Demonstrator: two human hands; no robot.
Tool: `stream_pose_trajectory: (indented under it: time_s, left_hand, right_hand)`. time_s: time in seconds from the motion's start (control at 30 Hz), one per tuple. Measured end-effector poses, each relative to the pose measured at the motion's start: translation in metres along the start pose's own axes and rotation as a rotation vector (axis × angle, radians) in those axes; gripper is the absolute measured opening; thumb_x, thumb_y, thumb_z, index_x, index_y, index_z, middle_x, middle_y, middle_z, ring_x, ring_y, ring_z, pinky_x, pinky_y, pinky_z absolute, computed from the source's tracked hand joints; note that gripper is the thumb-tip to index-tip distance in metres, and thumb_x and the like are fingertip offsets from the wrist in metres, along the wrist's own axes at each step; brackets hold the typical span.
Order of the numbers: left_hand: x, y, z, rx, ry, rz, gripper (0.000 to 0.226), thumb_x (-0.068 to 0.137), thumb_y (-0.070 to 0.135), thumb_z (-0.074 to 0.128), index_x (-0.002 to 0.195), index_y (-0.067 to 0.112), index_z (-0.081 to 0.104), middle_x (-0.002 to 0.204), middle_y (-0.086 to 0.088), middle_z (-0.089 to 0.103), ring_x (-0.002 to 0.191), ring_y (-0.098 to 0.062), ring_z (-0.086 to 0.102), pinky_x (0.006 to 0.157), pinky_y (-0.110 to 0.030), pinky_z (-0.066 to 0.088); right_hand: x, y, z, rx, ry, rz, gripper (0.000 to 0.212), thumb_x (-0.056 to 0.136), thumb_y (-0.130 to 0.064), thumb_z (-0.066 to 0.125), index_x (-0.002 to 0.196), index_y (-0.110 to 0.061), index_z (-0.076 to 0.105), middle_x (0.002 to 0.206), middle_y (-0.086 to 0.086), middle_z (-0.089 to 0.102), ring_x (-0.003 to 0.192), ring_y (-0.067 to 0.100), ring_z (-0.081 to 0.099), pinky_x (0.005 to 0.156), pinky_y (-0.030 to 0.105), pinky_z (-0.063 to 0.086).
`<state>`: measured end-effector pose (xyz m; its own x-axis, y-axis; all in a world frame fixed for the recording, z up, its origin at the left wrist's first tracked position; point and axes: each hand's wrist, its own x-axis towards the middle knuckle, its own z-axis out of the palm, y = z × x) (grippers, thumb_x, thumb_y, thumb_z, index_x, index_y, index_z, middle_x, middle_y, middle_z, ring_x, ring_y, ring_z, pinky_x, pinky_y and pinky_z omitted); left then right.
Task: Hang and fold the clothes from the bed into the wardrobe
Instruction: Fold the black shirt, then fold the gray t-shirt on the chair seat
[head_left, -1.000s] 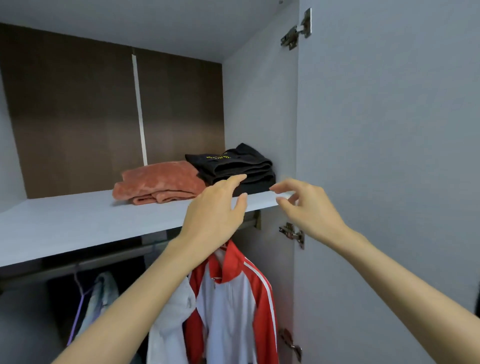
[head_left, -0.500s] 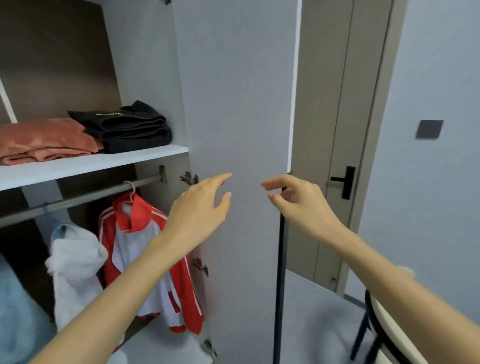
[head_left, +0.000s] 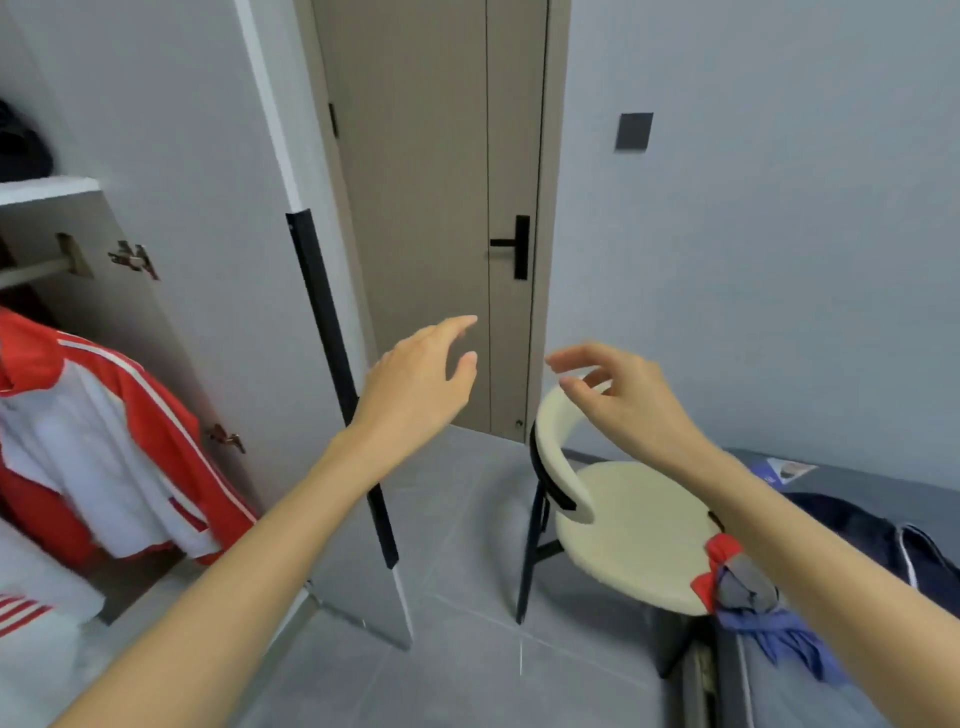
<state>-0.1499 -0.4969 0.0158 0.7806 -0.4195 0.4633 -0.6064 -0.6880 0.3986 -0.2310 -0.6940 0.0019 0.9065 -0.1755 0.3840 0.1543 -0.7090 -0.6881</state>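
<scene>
My left hand (head_left: 415, 384) and my right hand (head_left: 623, 400) are raised in mid-air with relaxed fingers, both empty. A red and white jacket (head_left: 98, 447) hangs from the wardrobe rail (head_left: 31, 270) at the left. Folded black clothing (head_left: 21, 150) lies on the wardrobe shelf (head_left: 47, 188), mostly cut off by the frame edge. At the lower right a dark navy garment (head_left: 878, 535) lies on the bed, and a bundle of red, grey and blue clothes (head_left: 748, 597) sits at the chair's near edge.
The open wardrobe door (head_left: 218, 260) with its black edge handle (head_left: 332, 364) stands just left of my left hand. A cream chair (head_left: 623, 525) on black legs is under my right hand. A closed room door (head_left: 441, 208) is straight ahead. Grey tiled floor (head_left: 457, 649) lies below.
My view has swung right, away from the wardrobe shelf, past the open door toward the chair and bed. Both hands came off the shelf edge and stay raised and empty.
</scene>
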Motion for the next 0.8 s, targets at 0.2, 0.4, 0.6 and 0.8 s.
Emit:
stream_pose_trajectory:
  time_s: [0.2, 0.4, 0.6, 0.8]
  left_hand:
    - [0.001, 0.066, 0.074, -0.059, -0.169, 0.076, 0.044, 0.098, 0.033, 0.043, 0.141, 0.032, 0.040, 0.136, 0.007, 0.054, 0.120, -0.019, 0.053, 0.098, -0.043, 0.044]
    - [0.010, 0.102, 0.154, -0.102, -0.321, 0.153, 0.044, 0.098, 0.028, 0.043, 0.142, 0.030, 0.040, 0.139, 0.010, 0.051, 0.115, -0.013, 0.055, 0.089, -0.032, 0.041]
    - [0.042, 0.114, 0.241, -0.194, -0.487, 0.205, 0.045, 0.098, 0.026, 0.045, 0.142, 0.026, 0.041, 0.138, 0.006, 0.053, 0.113, -0.013, 0.056, 0.088, -0.030, 0.045]
    - [0.069, 0.121, 0.318, -0.224, -0.598, 0.232, 0.045, 0.097, 0.025, 0.045, 0.142, 0.022, 0.041, 0.137, 0.001, 0.054, 0.123, -0.020, 0.051, 0.098, -0.035, 0.043]
  right_hand:
    - [-0.056, 0.079, -0.049, -0.051, 0.048, 0.179, 0.022, 0.094, -0.019, 0.055, 0.113, -0.027, 0.064, 0.107, -0.020, 0.064, 0.087, 0.004, 0.061, 0.071, 0.013, 0.045]
    - [-0.085, 0.151, -0.073, -0.082, 0.120, 0.349, 0.021, 0.093, -0.020, 0.057, 0.110, -0.030, 0.065, 0.103, -0.022, 0.064, 0.085, -0.001, 0.060, 0.071, 0.009, 0.041]
    - [-0.086, 0.221, -0.083, -0.099, 0.154, 0.536, 0.023, 0.092, -0.014, 0.057, 0.111, -0.023, 0.066, 0.104, -0.017, 0.065, 0.079, 0.006, 0.064, 0.065, 0.004, 0.043]
    - [-0.080, 0.288, -0.084, -0.111, 0.143, 0.679, 0.028, 0.092, -0.012, 0.055, 0.116, -0.019, 0.066, 0.111, -0.009, 0.067, 0.090, 0.006, 0.062, 0.082, 0.017, 0.046]
